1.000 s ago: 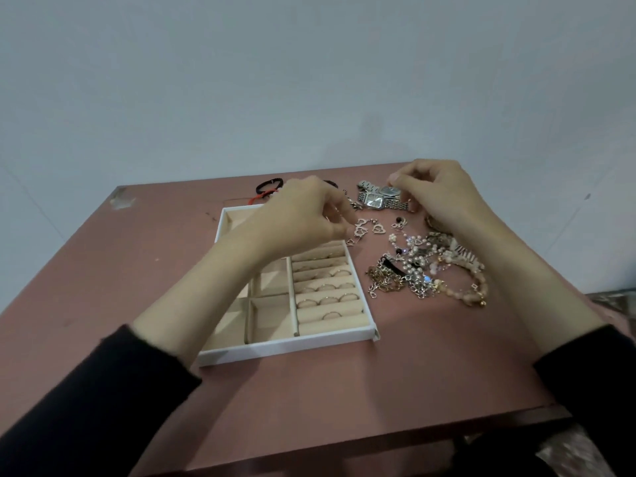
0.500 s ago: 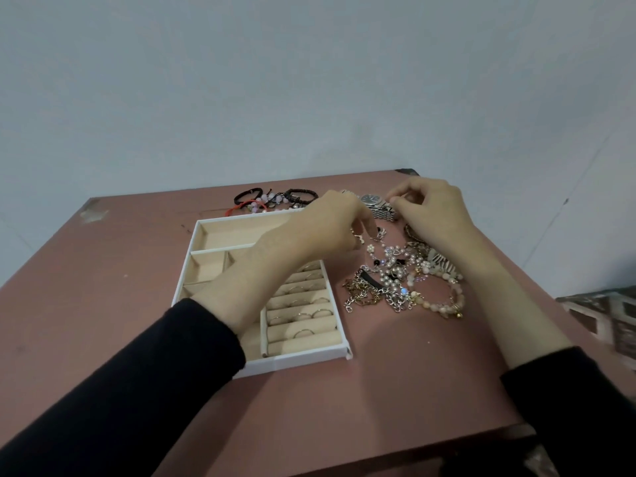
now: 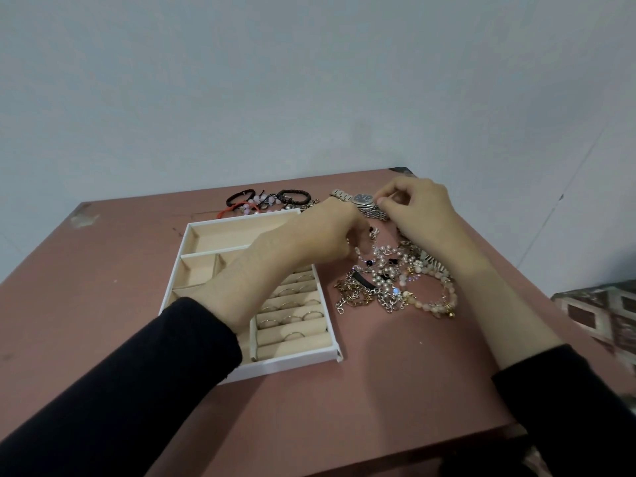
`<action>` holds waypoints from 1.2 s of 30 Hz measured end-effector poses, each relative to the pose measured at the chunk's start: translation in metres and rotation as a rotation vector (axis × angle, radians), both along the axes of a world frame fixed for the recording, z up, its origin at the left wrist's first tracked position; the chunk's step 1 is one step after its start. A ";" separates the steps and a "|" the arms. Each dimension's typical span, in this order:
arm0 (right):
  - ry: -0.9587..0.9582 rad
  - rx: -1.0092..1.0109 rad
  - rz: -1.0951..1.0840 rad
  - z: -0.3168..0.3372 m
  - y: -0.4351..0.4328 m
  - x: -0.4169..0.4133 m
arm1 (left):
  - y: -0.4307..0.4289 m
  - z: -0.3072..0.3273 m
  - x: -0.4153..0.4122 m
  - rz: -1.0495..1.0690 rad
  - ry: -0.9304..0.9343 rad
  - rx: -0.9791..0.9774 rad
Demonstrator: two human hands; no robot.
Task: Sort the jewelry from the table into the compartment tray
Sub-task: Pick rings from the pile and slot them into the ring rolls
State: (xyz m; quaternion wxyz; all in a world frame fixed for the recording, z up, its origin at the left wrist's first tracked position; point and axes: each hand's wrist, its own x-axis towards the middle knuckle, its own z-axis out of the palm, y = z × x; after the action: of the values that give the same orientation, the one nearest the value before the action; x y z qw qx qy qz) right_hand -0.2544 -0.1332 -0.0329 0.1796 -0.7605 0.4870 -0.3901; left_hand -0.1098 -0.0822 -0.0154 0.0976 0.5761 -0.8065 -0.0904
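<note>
From the head camera we see a reddish-brown table [image 3: 395, 380] with a white compartment tray lined in beige fabric [image 3: 206, 235] on its left half. Thin metal rings [image 3: 292, 316] sit in the slotted rolls of the tray's right-hand section; the open compartments on its left and far side look bare where they show.

Just right of the tray lies a tangled heap of pearl strands, silver and gold chains and a pale bead bracelet [image 3: 392, 280]. Beyond it rests a silver metal-band wristwatch [image 3: 363, 201], and behind the tray's far edge lie black cord bracelets with pink beads and a red cord [image 3: 265, 201].

Our left hand [image 3: 320, 235] reaches across the tray, its fingers curled down at the near-left edge of the heap; we cannot tell whether they grip anything. Our right hand [image 3: 420, 215] hovers over the heap's far side, beside the watch, thumb and forefinger pinched close together; what they hold, if anything, is too small to make out. Black sleeves [image 3: 137, 390] cover both forearms.
</note>
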 end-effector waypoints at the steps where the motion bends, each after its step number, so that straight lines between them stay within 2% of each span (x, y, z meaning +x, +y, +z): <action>1: 0.003 0.000 0.004 0.000 0.001 0.000 | 0.001 0.001 0.001 -0.004 0.012 0.015; 6: 0.096 0.034 0.047 -0.004 0.003 0.004 | 0.001 0.007 0.010 0.046 0.089 0.041; 10: 0.289 -0.005 0.082 -0.008 0.004 0.009 | -0.005 0.009 0.021 0.155 0.147 -0.005; 17: 0.443 -0.050 0.099 -0.011 0.008 0.015 | -0.010 0.009 0.031 0.213 0.111 -0.050; 29: 0.433 -0.061 0.017 -0.016 0.010 0.028 | -0.012 0.006 0.032 0.256 0.121 -0.079; 32: 0.475 -0.021 0.001 -0.016 0.012 0.032 | -0.014 0.006 0.031 0.265 0.122 -0.069; 36: 0.439 0.077 0.002 -0.012 0.013 0.032 | -0.018 0.006 0.032 0.269 0.119 -0.065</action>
State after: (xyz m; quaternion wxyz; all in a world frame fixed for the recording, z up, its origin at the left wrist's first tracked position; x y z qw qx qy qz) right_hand -0.2227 -0.1205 -0.0444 0.0985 -0.8202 0.5283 -0.1963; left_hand -0.0783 -0.1005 -0.0091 0.1749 0.6693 -0.7172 -0.0842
